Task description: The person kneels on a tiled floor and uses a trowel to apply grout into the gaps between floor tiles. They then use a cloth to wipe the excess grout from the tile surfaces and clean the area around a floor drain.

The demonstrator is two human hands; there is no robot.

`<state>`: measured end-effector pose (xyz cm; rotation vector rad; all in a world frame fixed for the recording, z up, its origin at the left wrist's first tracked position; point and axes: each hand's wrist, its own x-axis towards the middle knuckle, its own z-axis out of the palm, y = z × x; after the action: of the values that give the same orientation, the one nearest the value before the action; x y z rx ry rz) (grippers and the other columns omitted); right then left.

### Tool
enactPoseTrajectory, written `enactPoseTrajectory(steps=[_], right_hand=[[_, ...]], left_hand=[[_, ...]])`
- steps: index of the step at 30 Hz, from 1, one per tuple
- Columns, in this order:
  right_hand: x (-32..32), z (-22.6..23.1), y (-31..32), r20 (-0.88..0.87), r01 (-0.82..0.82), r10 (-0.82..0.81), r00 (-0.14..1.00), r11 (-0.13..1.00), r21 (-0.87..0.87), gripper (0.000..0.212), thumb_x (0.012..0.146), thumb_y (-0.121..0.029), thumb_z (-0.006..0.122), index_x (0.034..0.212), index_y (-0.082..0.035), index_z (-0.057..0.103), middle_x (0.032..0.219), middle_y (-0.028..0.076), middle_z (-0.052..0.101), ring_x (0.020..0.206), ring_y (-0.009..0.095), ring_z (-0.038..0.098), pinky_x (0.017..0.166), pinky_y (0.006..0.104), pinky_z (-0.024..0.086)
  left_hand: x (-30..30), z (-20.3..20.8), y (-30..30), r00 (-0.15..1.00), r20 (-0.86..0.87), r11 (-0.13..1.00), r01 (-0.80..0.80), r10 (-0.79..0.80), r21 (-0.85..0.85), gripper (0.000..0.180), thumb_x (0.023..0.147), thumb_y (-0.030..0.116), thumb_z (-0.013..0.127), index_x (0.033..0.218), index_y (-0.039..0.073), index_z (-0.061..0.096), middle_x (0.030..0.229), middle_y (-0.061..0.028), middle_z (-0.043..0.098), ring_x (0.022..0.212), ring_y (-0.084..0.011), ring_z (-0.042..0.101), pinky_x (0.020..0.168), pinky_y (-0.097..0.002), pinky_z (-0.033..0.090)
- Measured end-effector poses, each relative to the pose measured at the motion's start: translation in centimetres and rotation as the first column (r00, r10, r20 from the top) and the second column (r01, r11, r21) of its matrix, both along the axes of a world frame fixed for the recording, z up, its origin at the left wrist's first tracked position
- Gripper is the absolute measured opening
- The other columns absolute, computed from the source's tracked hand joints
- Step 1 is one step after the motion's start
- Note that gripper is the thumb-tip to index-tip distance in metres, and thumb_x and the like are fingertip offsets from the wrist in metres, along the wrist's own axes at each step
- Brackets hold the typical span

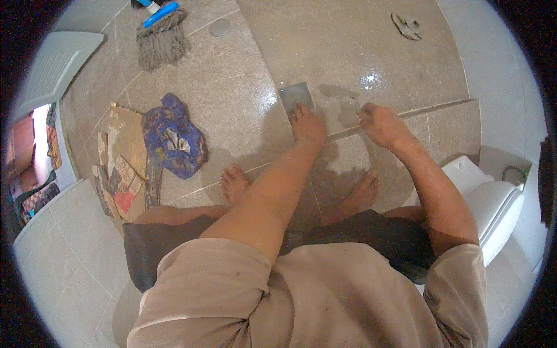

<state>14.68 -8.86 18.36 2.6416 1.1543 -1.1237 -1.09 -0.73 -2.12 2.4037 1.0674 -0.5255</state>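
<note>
My left hand [308, 124] reaches down to the wet tiled floor, its fingertips resting at the near edge of a small dark square plate [297, 95], which looks like a drain cover or a small tile. The fingers look stretched out rather than wrapped round it. Closed around a short handle, my right hand [383, 123] holds what looks like a trowel [339, 91]. Its thin grey blade points left, low over the wet floor beside the plate. Most of the handle is hidden by my fingers.
A raised tiled ledge [400, 116] runs below my right hand. At right stands a white toilet [493, 209]. A stained blue cloth [175, 136] lies by cardboard pieces [125, 185] at left. A grey mop [162, 43], a round drain [220, 28] and a crumpled rag [406, 26] lie farther off.
</note>
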Motion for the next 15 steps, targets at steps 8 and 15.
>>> enactPoseTrajectory(steps=[8, 15], right_hand=[[0.4, -1.4, -0.4, 0.012, 0.014, -0.014, 1.0, 1.0, -0.015, 0.038, 0.097, -0.029, 0.061, 0.12, 0.001, 0.066, 0.114, 0.03, 0.07, 0.113, 0.049, 0.065, 0.096, 0.0542, 0.051], [0.3, -1.1, -0.7, 0.034, 0.016, -0.021, 0.999, 0.992, 0.123, 0.04, 0.097, -0.027, 0.06, 0.125, 0.002, 0.06, 0.111, 0.032, 0.07, 0.111, 0.053, 0.064, 0.094, 0.0572, 0.05]], left_hand=[[0.9, -0.6, 0.4, 0.998, -0.012, 0.999, 0.054, -0.054, -0.004, 0.054, 0.098, 0.027, 0.054, 0.14, -0.006, 0.06, 0.163, -0.0261, 0.032, 0.148, -0.0488, 0.035, 0.119, -0.0627, 0.032], [1.2, 2.4, 1.5, 0.973, -0.148, 0.984, 0.176, -0.179, -0.036, 0.044, 0.101, 0.032, 0.055, 0.135, 0.009, 0.07, 0.16, -0.0243, 0.039, 0.145, -0.0455, 0.039, 0.12, -0.0628, 0.027]])
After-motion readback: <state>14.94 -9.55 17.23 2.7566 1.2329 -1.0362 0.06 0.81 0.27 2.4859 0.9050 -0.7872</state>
